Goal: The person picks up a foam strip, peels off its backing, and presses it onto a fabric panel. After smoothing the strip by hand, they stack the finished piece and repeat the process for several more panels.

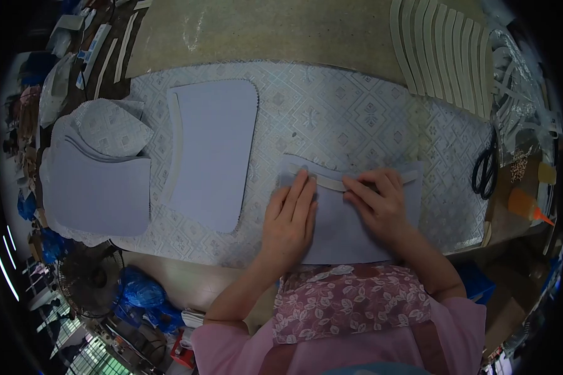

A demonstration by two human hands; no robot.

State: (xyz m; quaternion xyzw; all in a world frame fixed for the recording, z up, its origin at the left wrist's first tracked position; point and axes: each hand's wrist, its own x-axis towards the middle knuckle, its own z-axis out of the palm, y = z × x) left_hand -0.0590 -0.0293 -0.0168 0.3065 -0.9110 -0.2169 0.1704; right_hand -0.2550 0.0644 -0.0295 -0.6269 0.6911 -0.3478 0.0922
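A grey-blue fabric piece (347, 234) lies on the patterned cloth in front of me. Along its curved upper edge runs a pale narrow strip (329, 183). My left hand (289, 219) rests flat on the fabric, its fingers stretched out with the tips at the strip's left part. My right hand (381, 203) has its fingers bent, with thumb and index finger pressed together on the strip's middle. Left of my hands lies a larger grey-blue panel (216, 153) with another pale strip (174, 147) along its left edge.
Stacked fabric pieces (100, 194) lie at the far left. Many pale strips (447, 56) hang together at the upper right. Black scissors (484, 165) and an orange-tipped glue bottle (524, 205) lie at the right. A fan (93, 278) stands below the table's left edge.
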